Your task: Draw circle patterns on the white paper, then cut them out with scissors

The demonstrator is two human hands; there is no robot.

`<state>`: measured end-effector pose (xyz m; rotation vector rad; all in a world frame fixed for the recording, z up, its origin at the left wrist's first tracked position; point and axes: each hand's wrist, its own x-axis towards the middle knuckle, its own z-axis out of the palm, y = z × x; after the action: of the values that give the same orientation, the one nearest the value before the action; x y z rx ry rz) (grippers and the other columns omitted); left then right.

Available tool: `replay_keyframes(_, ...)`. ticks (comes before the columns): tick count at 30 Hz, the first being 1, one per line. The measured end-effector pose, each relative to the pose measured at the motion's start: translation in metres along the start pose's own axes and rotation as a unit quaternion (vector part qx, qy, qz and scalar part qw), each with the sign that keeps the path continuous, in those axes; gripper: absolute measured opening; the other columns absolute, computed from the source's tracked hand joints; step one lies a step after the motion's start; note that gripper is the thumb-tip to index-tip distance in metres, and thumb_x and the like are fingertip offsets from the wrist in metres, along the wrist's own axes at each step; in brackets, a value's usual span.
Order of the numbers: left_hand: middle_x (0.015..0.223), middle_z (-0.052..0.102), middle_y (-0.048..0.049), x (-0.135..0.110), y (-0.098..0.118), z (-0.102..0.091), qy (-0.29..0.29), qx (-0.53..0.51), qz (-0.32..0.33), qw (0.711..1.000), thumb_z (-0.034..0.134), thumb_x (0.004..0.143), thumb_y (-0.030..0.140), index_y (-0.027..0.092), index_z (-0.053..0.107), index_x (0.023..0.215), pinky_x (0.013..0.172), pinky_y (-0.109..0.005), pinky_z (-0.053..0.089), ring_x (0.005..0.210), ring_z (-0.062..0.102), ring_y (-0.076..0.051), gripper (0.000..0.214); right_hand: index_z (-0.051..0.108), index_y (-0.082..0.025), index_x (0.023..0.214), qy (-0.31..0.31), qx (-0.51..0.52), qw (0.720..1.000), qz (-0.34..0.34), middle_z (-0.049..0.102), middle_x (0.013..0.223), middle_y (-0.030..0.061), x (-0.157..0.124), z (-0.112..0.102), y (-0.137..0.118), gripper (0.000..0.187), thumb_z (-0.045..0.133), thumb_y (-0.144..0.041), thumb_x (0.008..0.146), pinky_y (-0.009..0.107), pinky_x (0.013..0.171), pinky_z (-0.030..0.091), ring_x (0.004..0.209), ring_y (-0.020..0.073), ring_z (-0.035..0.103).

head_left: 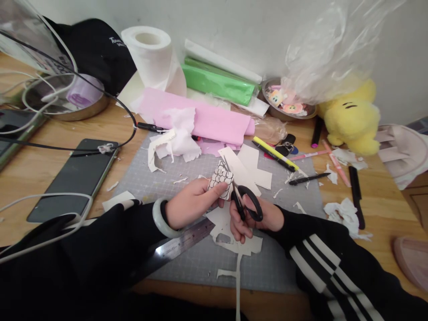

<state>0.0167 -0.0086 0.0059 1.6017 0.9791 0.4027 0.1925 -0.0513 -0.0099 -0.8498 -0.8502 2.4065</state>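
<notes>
Between the thumb and fingers of my left hand (pixel 194 199) is a small piece of white paper (pixel 220 177) with a black scalloped line pattern. My right hand (pixel 254 218) has its fingers in the black handles of a pair of scissors (pixel 250 203). The scissor blades point up and away, close against the patterned paper's right edge; I cannot tell whether they touch it. Cut white card pieces (pixel 245 167) lie just beyond my hands. More card scraps (pixel 237 245) and a metal ruler (pixel 187 240) rest beneath them on the grey cutting mat (pixel 267 272).
Pink paper (pixel 214 118), a green packet (pixel 217 84) and a paper roll (pixel 149 58) stand along the back. Markers (pixel 276 154), paper scraps and a yellow plush toy (pixel 351 118) are on the right. A phone (pixel 76 178), cables and a metal bowl (pixel 63 111) lie left.
</notes>
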Motion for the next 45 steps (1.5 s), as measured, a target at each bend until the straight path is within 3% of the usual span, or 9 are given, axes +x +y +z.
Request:
replay_keyframes(17,0.049,0.046,0.0039,-0.0005,0.0016,-0.0012,0.0,0.007,0.005,1.0,0.038,0.087,0.043,0.016,0.054,0.054,0.046,-0.02,0.034,0.046,0.042,-0.008,0.046,0.048,-0.014,0.064,0.001,-0.009,1.0,-0.002,0.049,0.038,-0.0024,-0.0003,0.0006,-0.0006,0.053,0.056,-0.066,0.069,0.024,0.048,0.049,0.047,0.0128,0.057)
replay_keyframes(24,0.046,0.044,0.0043,0.0,0.0012,-0.0003,0.004,-0.003,-0.004,1.0,0.039,0.087,0.042,0.016,0.05,0.05,0.044,-0.02,0.033,0.043,0.038,-0.007,0.047,0.049,-0.013,0.068,-0.002,-0.011,1.0,-0.02,0.05,0.041,-0.0024,-0.0023,0.0009,0.0006,0.046,0.057,-0.057,0.075,0.023,0.045,0.047,0.048,0.0128,0.057)
replay_keyframes(30,0.048,0.047,0.0035,-0.0004,0.0013,-0.0002,0.005,0.001,0.001,1.0,0.039,0.087,0.042,0.015,0.055,0.054,0.046,-0.019,0.034,0.046,0.041,-0.008,0.045,0.048,-0.013,0.07,-0.006,-0.019,0.999,-0.038,0.054,0.042,-0.001,-0.0042,0.0022,0.0028,0.04,0.059,-0.05,0.077,0.023,0.046,0.046,0.048,0.0129,0.057)
replay_keyframes(39,0.049,0.048,0.003,0.0,0.001,-0.0003,0.007,-0.015,0.001,1.0,0.039,0.086,0.043,0.016,0.053,0.053,0.049,-0.02,0.037,0.047,0.043,-0.009,0.045,0.044,-0.015,0.061,0.029,-0.043,0.998,-0.025,0.049,0.036,-0.0023,0.0002,0.0073,-0.0024,0.049,0.056,-0.062,0.071,0.024,0.041,0.044,0.041,0.0132,0.053)
replay_keyframes(45,0.052,0.051,0.0018,0.0,-0.0016,0.0003,0.002,-0.027,-0.002,1.0,0.038,0.086,0.045,0.015,0.056,0.058,0.051,-0.02,0.038,0.05,0.046,-0.009,0.045,0.043,-0.017,0.059,-0.022,-0.023,0.998,-0.047,0.046,0.035,-0.0027,-0.0027,0.003,-0.0054,0.053,0.048,-0.068,0.073,0.024,0.043,0.043,0.044,0.0146,0.054)
